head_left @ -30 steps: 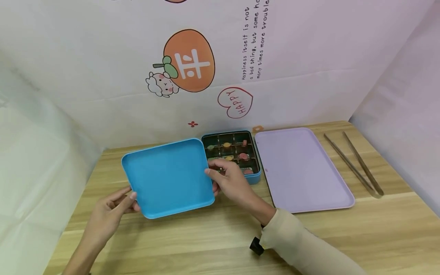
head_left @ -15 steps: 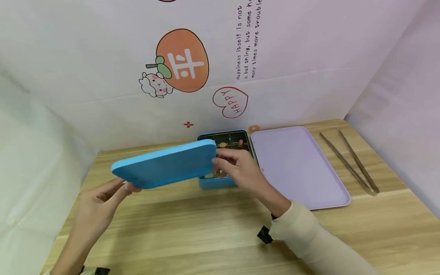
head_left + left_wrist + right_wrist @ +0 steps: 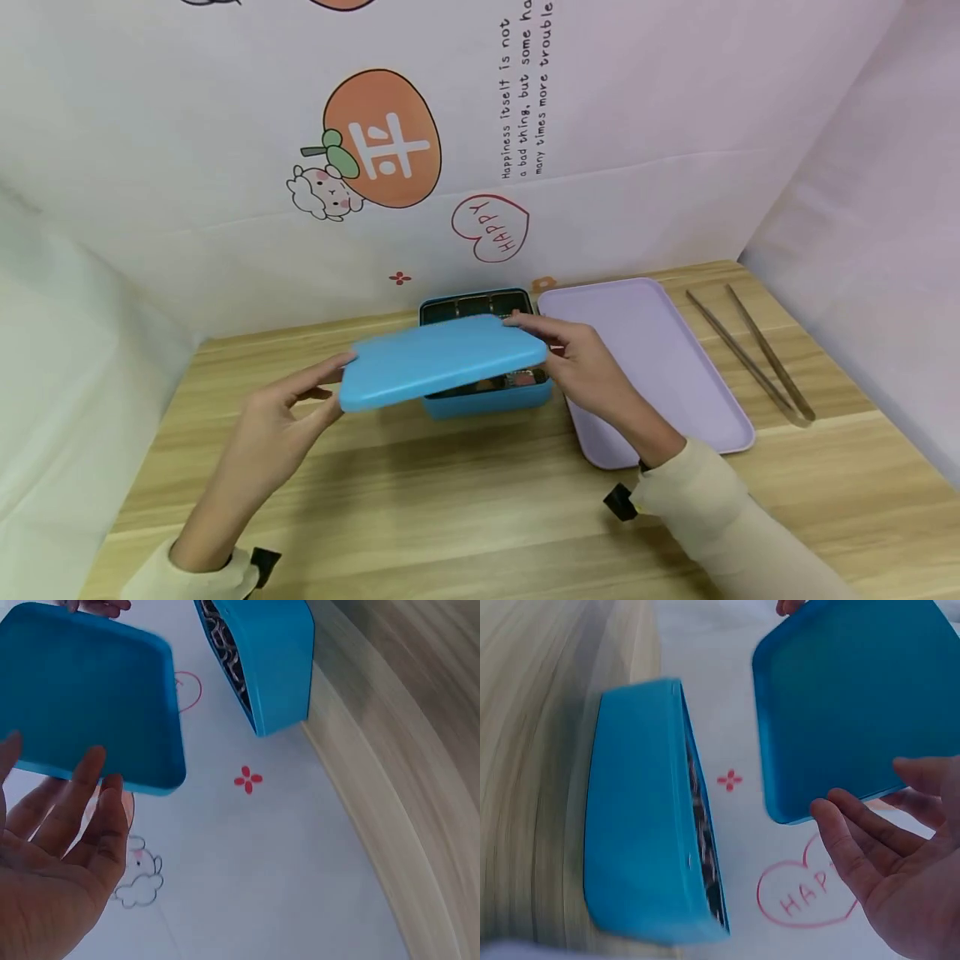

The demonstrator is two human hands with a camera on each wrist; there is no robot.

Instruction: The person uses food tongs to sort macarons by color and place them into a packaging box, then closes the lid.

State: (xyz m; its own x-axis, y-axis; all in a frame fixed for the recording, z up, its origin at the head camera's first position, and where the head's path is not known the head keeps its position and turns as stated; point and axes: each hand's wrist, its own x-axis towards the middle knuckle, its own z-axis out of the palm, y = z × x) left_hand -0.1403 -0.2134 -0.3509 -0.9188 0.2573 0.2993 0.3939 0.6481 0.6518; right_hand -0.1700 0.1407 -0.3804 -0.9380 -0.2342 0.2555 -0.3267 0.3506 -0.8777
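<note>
A blue lid is held up in the air, its outer face upward and slightly tilted. My left hand grips its left edge between thumb and fingers; my right hand grips the right edge. Behind and below the lid stands a blue box with a dark divided insert. The lid overlaps most of the box's opening in the head view, hiding much of its contents. Both wrist views show the lid's hollow underside apart from the box.
A lilac tray lies just right of the box, partly behind my right hand. Metal tongs lie spread at the table's far right. A printed white cloth hangs along the back of the wooden table.
The lid has turned from hollow side facing me to outer face up, and moved right over the box. Both hands kept their grip and moved right with it.
</note>
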